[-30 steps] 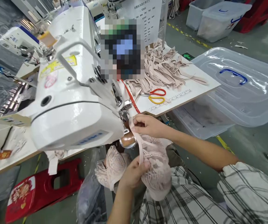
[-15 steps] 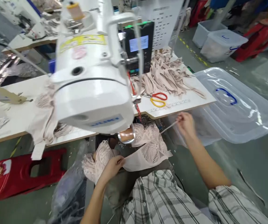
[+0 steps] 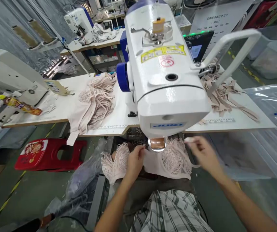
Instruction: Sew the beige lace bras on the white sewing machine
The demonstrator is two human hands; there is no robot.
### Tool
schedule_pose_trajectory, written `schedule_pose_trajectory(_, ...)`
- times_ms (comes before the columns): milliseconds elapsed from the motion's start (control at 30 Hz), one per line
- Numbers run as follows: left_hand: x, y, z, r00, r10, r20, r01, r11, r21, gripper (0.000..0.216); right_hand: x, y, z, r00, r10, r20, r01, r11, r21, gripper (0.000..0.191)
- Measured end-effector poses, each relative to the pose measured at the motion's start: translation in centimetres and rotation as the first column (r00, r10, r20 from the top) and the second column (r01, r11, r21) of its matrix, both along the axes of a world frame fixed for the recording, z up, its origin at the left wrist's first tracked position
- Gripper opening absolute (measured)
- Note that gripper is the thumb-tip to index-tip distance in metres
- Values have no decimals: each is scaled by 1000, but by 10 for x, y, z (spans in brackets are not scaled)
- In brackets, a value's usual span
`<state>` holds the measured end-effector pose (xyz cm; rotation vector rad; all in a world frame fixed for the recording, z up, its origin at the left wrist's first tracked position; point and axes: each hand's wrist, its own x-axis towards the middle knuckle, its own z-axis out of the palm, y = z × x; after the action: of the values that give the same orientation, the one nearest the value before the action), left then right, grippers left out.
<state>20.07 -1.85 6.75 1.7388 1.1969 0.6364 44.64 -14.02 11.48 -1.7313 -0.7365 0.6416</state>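
Observation:
A beige lace garment lies across my lap below the white sewing machine. My left hand is closed on the garment's edge near the machine's round metal end. My right hand is blurred by motion to the right of the garment; its fingers look pinched round something pale that I cannot make out. A second lace piece bunches to the left of my left hand.
A heap of beige garments lies on the white table at left, and loose beige straps at right. A clear plastic bin stands at right, a red stool on the floor at left. Other sewing machines stand behind.
The view swung left and up. My right hand came back in from the table edge toward the garment. My left hand moved up to the machine's end, still holding the lace.

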Motion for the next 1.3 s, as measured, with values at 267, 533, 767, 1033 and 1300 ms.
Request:
schedule_pose_trajectory(267, 13, -20, 69, 893, -449, 35, 448, 894, 15, 30, -57, 0, 15, 768, 590, 249, -549, 807, -218, 11)
schedule_pose_trajectory(533, 13, -27, 65, 862, -504, -54, 506, 848, 155, 23, -60, -1, 19, 726, 670, 153, -623, 736, -265, 12)
schedule_pose_trajectory(767, 12, -32, 60, 897, -442, -1, 438, 888, 141, 29, -52, 4, 31, 675, 738, 5, -719, 659, -223, 11)
schedule_pose_trajectory(1033, 10, -32, 56, 864, -503, 27, 493, 855, 163, 31, -46, 7, 31, 632, 774, 23, -756, 623, -202, 14)
schedule_pose_trajectory(1300, 8, -35, 60, 840, -542, -38, 526, 794, 305, 29, -48, 7, 31, 674, 735, -71, -735, 658, -164, 19)
